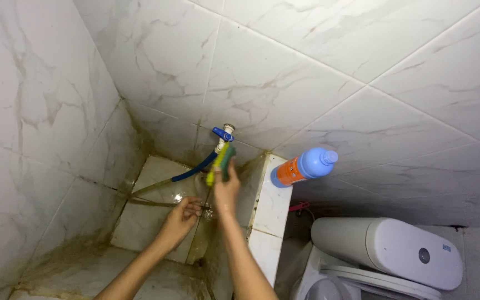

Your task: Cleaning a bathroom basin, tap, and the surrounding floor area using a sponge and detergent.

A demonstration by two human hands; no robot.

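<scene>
1. While I lean over this tiled corner, my right hand (pixel 226 191) is closed around a yellow and green scrub sponge (pixel 222 161), held up against the wall just below the tap.
2. That tap (pixel 224 135), with its blue handle, sits on the far wall, and a blue hose (pixel 195 168) runs from it down and to the left.
3. My left hand (pixel 181 218) is out lower and nearer, fingers (pixel 193 205) loosely spread and holding nothing, hovering over the wet, stained tiles (pixel 156 194) just left of my right wrist.
4. Right of my hands, a low tiled ledge (pixel 270 205) carries a blue bottle with an orange label (pixel 302 166), standing well clear of the sponge.
5. Further right and nearer, a white toilet cistern (pixel 387 250) sits, with the toilet seat (pixel 362 280) below it.
6. Brown grime lines the grout along the left wall (pixel 40 139) and floor.
</scene>
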